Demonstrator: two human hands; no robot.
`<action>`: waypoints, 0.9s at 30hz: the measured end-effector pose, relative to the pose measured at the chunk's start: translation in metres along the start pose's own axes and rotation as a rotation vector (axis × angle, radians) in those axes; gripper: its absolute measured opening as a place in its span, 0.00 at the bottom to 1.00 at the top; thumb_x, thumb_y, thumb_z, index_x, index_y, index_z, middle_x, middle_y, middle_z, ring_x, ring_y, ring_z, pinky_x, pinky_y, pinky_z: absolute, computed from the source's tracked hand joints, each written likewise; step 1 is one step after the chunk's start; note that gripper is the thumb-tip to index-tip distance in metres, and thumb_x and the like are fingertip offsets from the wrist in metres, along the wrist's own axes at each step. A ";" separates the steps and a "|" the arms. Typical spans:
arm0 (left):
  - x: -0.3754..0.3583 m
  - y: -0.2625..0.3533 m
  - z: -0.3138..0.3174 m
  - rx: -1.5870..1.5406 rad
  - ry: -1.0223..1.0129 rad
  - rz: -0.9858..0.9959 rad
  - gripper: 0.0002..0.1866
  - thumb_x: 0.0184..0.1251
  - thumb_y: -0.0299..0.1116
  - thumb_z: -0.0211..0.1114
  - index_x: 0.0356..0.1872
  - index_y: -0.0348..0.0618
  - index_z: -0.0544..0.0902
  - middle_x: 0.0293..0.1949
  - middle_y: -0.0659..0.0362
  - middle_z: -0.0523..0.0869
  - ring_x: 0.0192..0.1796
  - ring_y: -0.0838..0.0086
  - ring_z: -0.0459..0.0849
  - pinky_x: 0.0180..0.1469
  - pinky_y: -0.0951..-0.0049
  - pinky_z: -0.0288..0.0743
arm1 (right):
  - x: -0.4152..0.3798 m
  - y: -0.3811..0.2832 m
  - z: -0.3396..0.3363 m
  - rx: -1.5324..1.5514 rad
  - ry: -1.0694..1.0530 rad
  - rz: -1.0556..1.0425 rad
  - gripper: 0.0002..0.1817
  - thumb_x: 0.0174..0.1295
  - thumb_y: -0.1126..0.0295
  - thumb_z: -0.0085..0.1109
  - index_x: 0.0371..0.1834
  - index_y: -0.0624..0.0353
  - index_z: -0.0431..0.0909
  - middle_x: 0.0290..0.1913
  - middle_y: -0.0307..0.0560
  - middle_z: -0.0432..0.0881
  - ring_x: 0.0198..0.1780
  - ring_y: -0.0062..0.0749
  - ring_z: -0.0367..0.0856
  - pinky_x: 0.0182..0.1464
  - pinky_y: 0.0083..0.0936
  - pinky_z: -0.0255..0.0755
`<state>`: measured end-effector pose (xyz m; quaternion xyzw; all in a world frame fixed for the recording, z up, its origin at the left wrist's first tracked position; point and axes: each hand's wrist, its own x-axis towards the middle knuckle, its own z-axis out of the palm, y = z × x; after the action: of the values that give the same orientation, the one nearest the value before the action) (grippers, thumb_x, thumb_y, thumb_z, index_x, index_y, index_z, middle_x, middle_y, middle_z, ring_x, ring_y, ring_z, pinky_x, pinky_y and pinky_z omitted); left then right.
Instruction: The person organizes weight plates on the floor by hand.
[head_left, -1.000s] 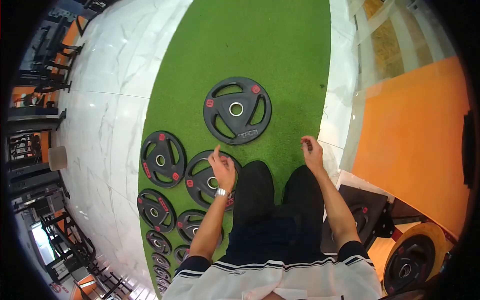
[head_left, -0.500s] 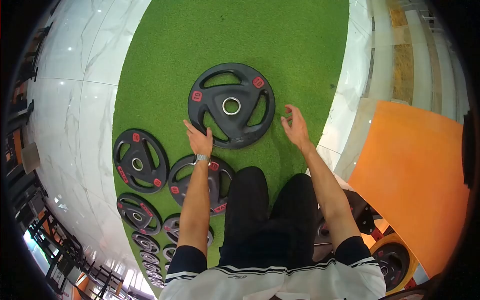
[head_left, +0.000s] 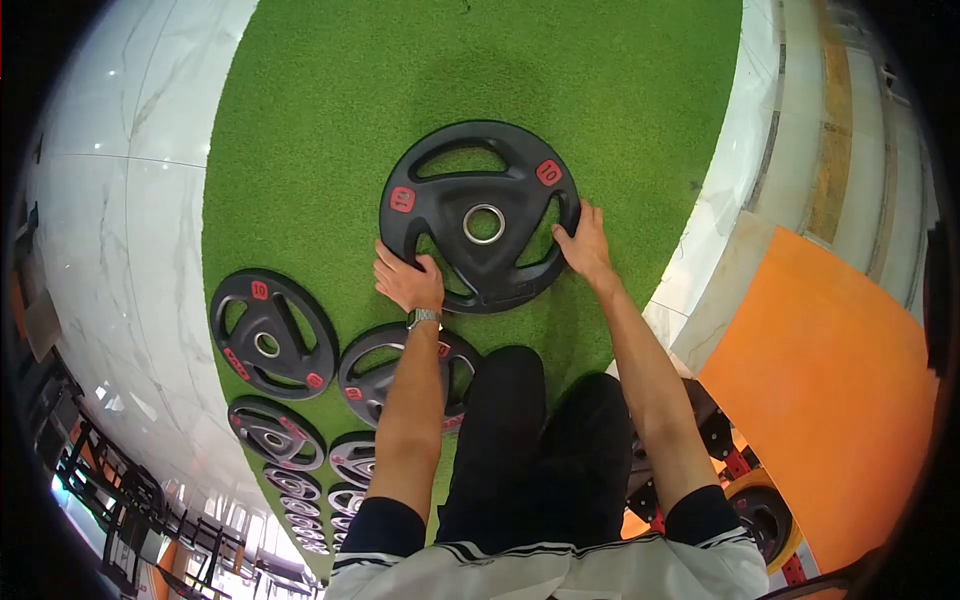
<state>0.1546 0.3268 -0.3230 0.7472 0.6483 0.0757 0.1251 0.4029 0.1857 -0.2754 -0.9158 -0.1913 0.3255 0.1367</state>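
Note:
A large black weight plate (head_left: 484,262) with red "10" marks and a metal-ringed centre hole is between my two hands, over the green turf. My left hand (head_left: 410,284), a metal-band watch (head_left: 424,317) at its wrist, grips the lower left rim, its thumb toward the grip opening. On the right rim, my right hand (head_left: 586,243) is closed with the thumb on the upper face and fingers along the outer edge. The undersides of the fingers are hidden by the plate. Under my left forearm lies another black plate (head_left: 380,383), partly covered.
Left of my knees a "10" plate (head_left: 268,318) lies on the green turf (head_left: 320,120). Smaller plates (head_left: 272,438) continue in rows toward the lower left. An orange panel (head_left: 815,400) stands at right, above a rack with stored plates (head_left: 765,520). Pale marble floor (head_left: 150,230) borders the turf.
My right hand has moved in from beside the plate and closed on its right rim. My left fingers have wrapped around the left rim. The plate appears slightly larger and nearer.

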 end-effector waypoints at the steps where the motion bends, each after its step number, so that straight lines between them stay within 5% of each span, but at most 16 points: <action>1: 0.001 -0.001 0.000 -0.020 -0.007 0.002 0.45 0.54 0.37 0.66 0.77 0.37 0.63 0.49 0.46 0.76 0.51 0.49 0.76 0.53 0.51 0.68 | 0.005 -0.002 0.004 0.002 0.020 0.024 0.43 0.61 0.64 0.72 0.76 0.67 0.59 0.64 0.66 0.70 0.62 0.65 0.77 0.65 0.51 0.74; 5: 0.002 -0.003 0.001 -0.042 0.019 0.020 0.45 0.53 0.37 0.67 0.76 0.37 0.65 0.49 0.47 0.76 0.50 0.49 0.76 0.53 0.52 0.67 | 0.004 -0.007 0.010 -0.034 0.099 -0.025 0.36 0.60 0.68 0.74 0.67 0.69 0.64 0.62 0.66 0.70 0.62 0.66 0.76 0.64 0.51 0.75; 17: -0.001 -0.008 0.003 -0.090 0.020 0.014 0.43 0.56 0.36 0.66 0.76 0.41 0.65 0.50 0.46 0.76 0.52 0.48 0.76 0.56 0.51 0.67 | 0.006 -0.005 0.003 -0.002 0.068 0.062 0.37 0.56 0.69 0.76 0.65 0.67 0.65 0.62 0.62 0.70 0.61 0.62 0.77 0.63 0.49 0.75; 23: 0.000 -0.006 0.002 -0.096 -0.005 -0.006 0.44 0.56 0.36 0.66 0.77 0.41 0.64 0.51 0.46 0.76 0.52 0.48 0.76 0.57 0.51 0.67 | 0.032 -0.018 -0.038 -0.149 -0.201 0.064 0.30 0.59 0.68 0.72 0.62 0.65 0.71 0.61 0.63 0.75 0.65 0.60 0.76 0.67 0.48 0.73; 27: -0.001 -0.007 0.003 -0.092 -0.011 -0.012 0.44 0.55 0.36 0.67 0.77 0.41 0.64 0.52 0.45 0.76 0.52 0.47 0.75 0.56 0.51 0.67 | 0.072 -0.059 -0.037 0.094 0.032 -0.361 0.29 0.62 0.72 0.67 0.67 0.61 0.72 0.64 0.61 0.76 0.68 0.58 0.74 0.71 0.46 0.69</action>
<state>0.1486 0.3265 -0.3277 0.7372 0.6479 0.1005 0.1633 0.4624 0.2650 -0.2647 -0.8643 -0.3349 0.2895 0.2387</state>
